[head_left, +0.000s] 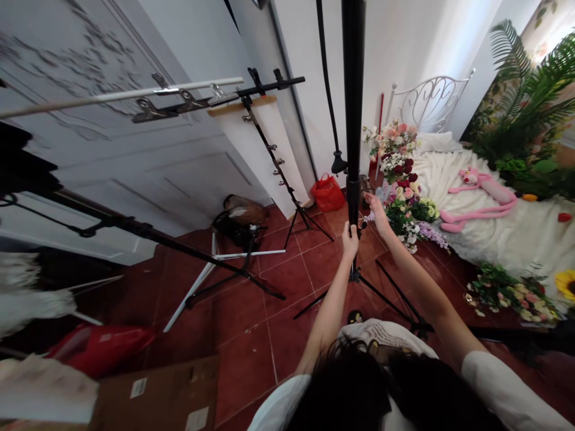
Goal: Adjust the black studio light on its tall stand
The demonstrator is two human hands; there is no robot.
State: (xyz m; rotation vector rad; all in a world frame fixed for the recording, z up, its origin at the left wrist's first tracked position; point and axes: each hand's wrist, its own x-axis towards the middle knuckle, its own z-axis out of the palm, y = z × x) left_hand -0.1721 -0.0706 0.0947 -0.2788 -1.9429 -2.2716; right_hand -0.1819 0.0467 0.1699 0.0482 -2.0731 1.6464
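Observation:
A thick black light stand (354, 120) rises upright in front of me, its splayed legs on the red tiles. My left hand (350, 240) is closed around its lower pole, just below a wide collar. To the right of the pole is my right hand (376, 209), fingers stretched out and nothing visible in them. A small dark knob (363, 224) sticks out from the pole between the two hands. Left of the pole hangs a black cable with a plug (338, 161).
Left are a clamp-hung crossbar (193, 103), a slanting black stand (130, 224), a white frame (193, 293) and a cardboard box (157, 392). A red bag (329, 193) sits by the wall. Right, artificial flowers (406, 191) border a white-draped bed (440, 167) with a pink plush toy (489, 188).

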